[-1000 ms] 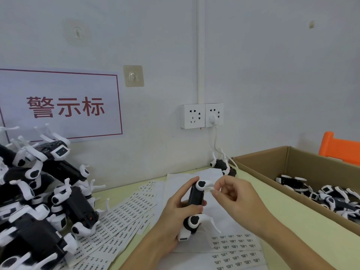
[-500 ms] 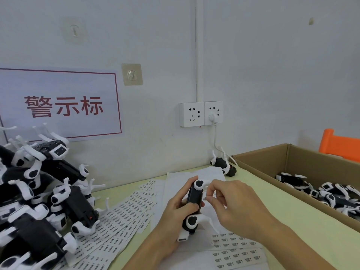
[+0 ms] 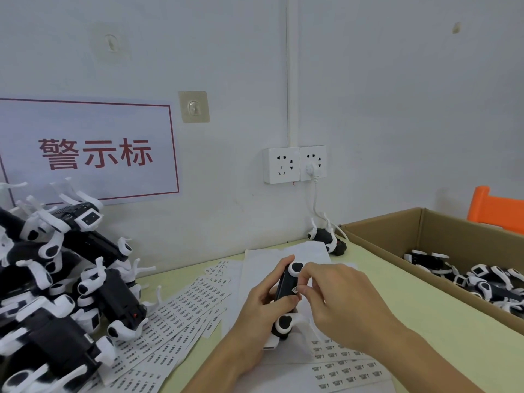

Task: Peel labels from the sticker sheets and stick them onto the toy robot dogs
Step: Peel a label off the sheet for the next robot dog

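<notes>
The counter (image 3: 425,321), a smooth pale yellow-green top, ran along the white wall. On its right edge sat an open cardboard box (image 3: 442,239) of matte brown board, holding finished toy dogs in a loose jumble. At the left edge rose a heap of toy robot dogs (image 3: 71,279), glossy black bodies with rounded white legs sticking out at all angles. Between heap and hands lay the sticker sheets (image 3: 181,316), thin white paper fanned in overlapping strips, printed with rows of small dark labels; more sheets lay near the front edge under the right wrist.

Near the middle of the counter the left hand (image 3: 255,310) gripped one toy dog (image 3: 286,293) upright, fingers wrapped round its slim black body, thumb across its front. The right hand (image 3: 337,302) had come in from a short way off over the past second and now met the dog's flank, thumb and forefinger closed together on a small white label (image 3: 295,289) touching the black shell. From that closing of the gap I judged the label was being laid on, with pressing flat probably the step to follow. A single dog (image 3: 326,239) lay at the back edge under the wall socket (image 3: 295,165).
</notes>
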`<state>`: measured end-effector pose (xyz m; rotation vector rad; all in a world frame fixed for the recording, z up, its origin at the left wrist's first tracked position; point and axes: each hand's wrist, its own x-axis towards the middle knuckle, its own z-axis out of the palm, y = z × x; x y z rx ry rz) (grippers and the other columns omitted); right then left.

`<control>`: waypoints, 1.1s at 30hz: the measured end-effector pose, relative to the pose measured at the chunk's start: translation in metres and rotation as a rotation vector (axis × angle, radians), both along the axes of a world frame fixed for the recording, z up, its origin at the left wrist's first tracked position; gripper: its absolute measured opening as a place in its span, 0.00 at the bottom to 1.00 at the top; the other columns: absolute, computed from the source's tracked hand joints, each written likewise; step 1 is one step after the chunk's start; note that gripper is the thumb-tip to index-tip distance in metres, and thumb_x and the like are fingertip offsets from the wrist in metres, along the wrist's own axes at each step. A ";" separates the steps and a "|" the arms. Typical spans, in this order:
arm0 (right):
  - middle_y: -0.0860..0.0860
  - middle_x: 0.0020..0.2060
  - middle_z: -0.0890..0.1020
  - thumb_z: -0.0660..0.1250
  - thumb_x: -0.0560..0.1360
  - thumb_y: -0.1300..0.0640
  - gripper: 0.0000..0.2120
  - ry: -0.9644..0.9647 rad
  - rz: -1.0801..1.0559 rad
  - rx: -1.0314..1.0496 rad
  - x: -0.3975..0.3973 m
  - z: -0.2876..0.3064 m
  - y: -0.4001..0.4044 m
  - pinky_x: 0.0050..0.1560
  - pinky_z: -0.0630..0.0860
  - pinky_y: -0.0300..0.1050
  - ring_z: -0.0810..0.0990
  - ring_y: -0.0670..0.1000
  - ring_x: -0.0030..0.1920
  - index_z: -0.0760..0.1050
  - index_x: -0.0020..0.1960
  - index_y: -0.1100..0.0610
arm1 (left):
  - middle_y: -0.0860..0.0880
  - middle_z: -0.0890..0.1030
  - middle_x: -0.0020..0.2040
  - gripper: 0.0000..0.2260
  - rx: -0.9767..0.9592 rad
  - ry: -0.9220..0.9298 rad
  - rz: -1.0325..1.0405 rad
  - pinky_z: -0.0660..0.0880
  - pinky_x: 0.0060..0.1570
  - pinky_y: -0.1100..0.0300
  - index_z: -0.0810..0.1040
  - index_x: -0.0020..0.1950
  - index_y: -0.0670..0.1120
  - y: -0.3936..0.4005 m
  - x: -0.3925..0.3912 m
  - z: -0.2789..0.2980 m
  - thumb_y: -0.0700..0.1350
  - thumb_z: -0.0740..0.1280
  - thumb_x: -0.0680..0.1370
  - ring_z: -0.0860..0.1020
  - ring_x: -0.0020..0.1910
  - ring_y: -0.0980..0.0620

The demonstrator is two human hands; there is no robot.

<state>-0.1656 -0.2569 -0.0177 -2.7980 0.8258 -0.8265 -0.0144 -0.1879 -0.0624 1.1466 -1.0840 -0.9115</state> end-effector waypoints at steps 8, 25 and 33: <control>0.39 0.32 0.69 0.57 0.81 0.48 0.05 0.004 -0.013 -0.064 0.000 -0.003 -0.002 0.40 0.65 0.43 0.69 0.47 0.37 0.72 0.52 0.44 | 0.43 0.80 0.62 0.27 -0.031 -0.023 0.013 0.75 0.55 0.61 0.77 0.64 0.70 -0.002 -0.001 -0.002 0.45 0.70 0.70 0.78 0.53 0.51; 0.42 0.48 0.80 0.52 0.83 0.49 0.09 0.091 -0.062 -0.179 0.002 -0.003 -0.003 0.39 0.66 0.43 0.78 0.49 0.43 0.71 0.55 0.45 | 0.41 0.81 0.59 0.24 -0.027 -0.077 0.041 0.76 0.61 0.56 0.76 0.64 0.71 -0.004 0.000 -0.003 0.48 0.69 0.73 0.80 0.51 0.51; 0.44 0.47 0.80 0.54 0.83 0.50 0.08 0.080 -0.051 -0.196 0.002 -0.004 -0.003 0.37 0.64 0.43 0.77 0.50 0.40 0.72 0.54 0.46 | 0.41 0.81 0.57 0.23 -0.034 -0.105 0.049 0.77 0.60 0.57 0.76 0.64 0.71 -0.005 0.001 -0.004 0.48 0.69 0.74 0.80 0.49 0.52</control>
